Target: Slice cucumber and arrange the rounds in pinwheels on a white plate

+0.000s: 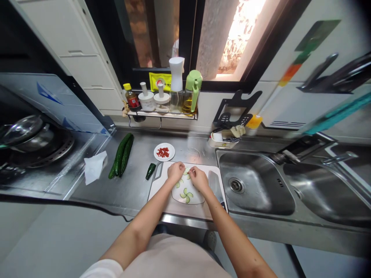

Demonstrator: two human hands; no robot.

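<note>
A white plate [197, 195] rests on the white cutting board [159, 190] in front of me. Curved green-edged cucumber slices [186, 195] form a pinwheel near its front, with more slices at its left and back. Over the plate's back edge, my left hand [175, 171] is closed in a pinch at a pale cucumber slice [187, 170]. My right hand [199, 179] pinches at the same spot from the other side, its fingertips close to the left ones. Fingers partly hide the slices there. A knife [215, 184] lies along the board's right side.
Behind the board stands a small plate [164, 158] of chopped red pieces. Whole cucumbers [121, 155] and a cucumber end piece [150, 171] lie to the left, beside a white paper towel [95, 166]. The sink [257, 181] adjoins on the right; a condiment shelf [164, 114] hangs behind.
</note>
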